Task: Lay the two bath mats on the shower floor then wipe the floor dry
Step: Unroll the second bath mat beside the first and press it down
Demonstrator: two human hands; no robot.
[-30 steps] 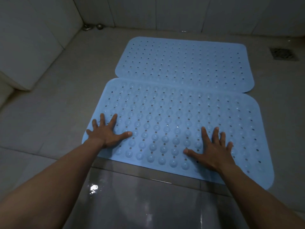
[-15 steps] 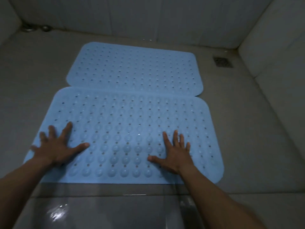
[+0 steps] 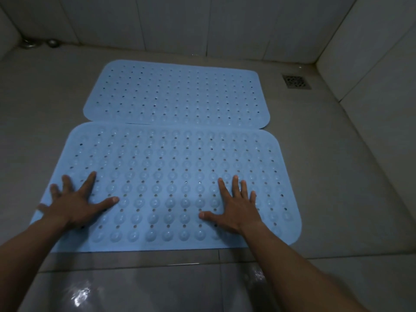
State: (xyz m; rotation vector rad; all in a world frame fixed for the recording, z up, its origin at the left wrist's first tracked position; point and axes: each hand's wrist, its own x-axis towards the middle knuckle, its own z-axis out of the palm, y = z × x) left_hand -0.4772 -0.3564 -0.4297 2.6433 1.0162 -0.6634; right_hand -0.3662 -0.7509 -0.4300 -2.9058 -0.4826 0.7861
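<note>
In the head view we record the left hand [image 3: 72, 206] and right hand [image 3: 234, 210] flat, fingers spread, pressing the near mat [image 3: 171, 163], whose far edge meets the far mat [image 3: 175, 95] on the shower floor [image 3: 337, 176]; laying looks complete, and wiping next needs a cloth, none visible.

1. A light-blue rectangular rubber bath mat [image 3: 171, 167], studded with holes and bumps, lies flat beneath the left hand [image 3: 76, 206] and right hand [image 3: 236, 210].
2. A second light-blue bath mat [image 3: 175, 95] lies flat beyond both hands, its long edge touching the first.
3. The grey tiled shower floor [image 3: 337, 176] carries both.
</note>
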